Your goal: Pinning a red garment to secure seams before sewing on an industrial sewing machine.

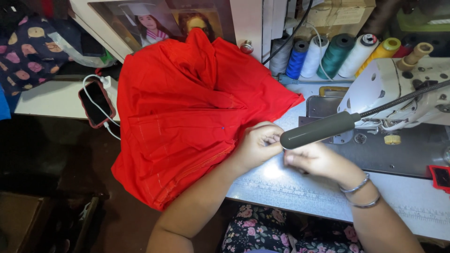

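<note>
A large piece of red cloth [187, 112] lies bunched over the left part of the sewing table [412, 206] and hangs off its front edge. My left hand [257, 143] rests at the cloth's right edge with its fingers curled closed. My right hand [315, 160] sits just to the right, fingers pinched toward the left hand; two thin bangles circle its wrist. Whatever small thing the fingers may hold is hidden behind a grey lamp head [321, 130] on a flexible neck. The white sewing machine [403, 89] stands to the right of both hands.
Several thread spools [337, 54] in blue, white, teal and yellow stand at the back. A phone in a red case [97, 103] lies plugged into a white cable at the left. Framed photos [150, 21] lean behind the cloth. A small red-cased object [440, 177] lies at the right edge.
</note>
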